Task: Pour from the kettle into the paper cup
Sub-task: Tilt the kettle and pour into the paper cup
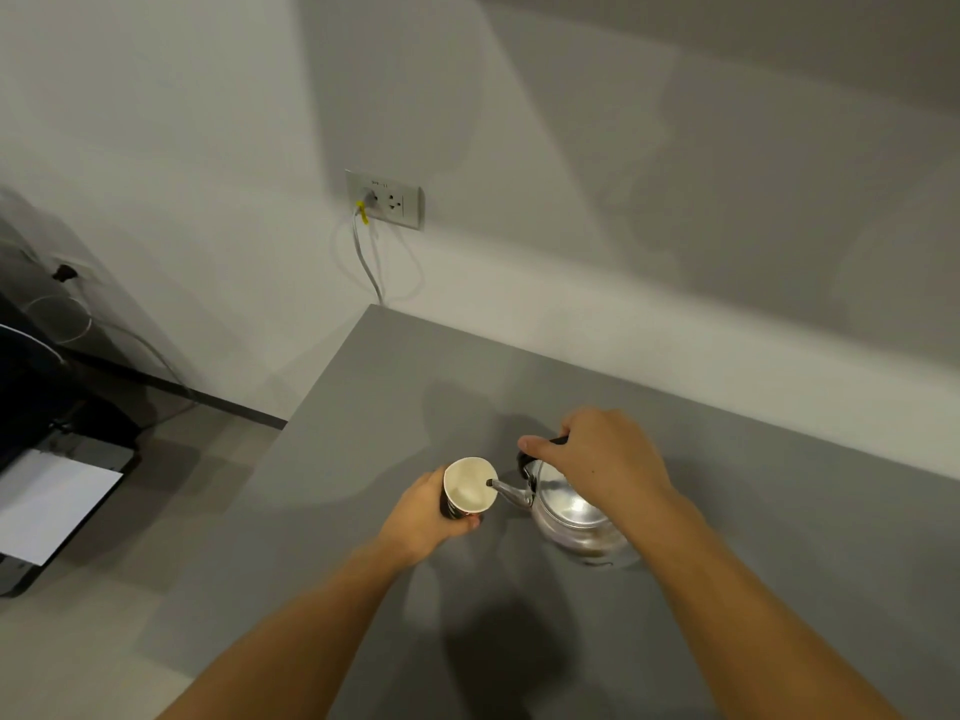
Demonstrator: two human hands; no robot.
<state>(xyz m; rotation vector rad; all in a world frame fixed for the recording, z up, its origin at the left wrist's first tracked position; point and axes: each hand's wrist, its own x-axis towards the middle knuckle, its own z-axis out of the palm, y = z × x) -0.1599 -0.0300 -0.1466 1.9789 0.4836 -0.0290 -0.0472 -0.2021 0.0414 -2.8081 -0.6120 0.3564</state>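
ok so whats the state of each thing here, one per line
kettle: lid on, tilted, spout tip over the cup mouth
paper cup: held, leaning toward the spout
left hand: wrapped round the cup
right hand: closed on the kettle handle
wall socket: one plug in

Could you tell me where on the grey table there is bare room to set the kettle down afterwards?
The table is bare between the kettle and the wall, and along its far left corner. It is crowded only at the centre, where the left hand holds the paper cup against the spout.
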